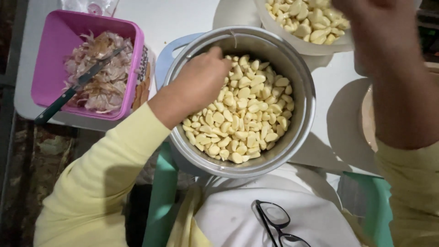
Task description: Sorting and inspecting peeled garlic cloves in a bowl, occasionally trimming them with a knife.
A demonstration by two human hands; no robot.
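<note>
Left hand [200, 82] dipped loosely curled into the metal pot [302, 91], its grip hidden, among light, slippery-looking peeled garlic cloves [249, 110], best pinched singly.

Head camera, close, straight down

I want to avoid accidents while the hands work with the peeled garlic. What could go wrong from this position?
1. The metal pot full of garlic cloves seems to overhang the table edge toward the lap; the left hand pressing inside could tip it.
2. The knife lies in the pink tub of garlic skins with its handle sticking out; a sleeve might catch it.
3. The glasses on the lap might slide off.
</note>
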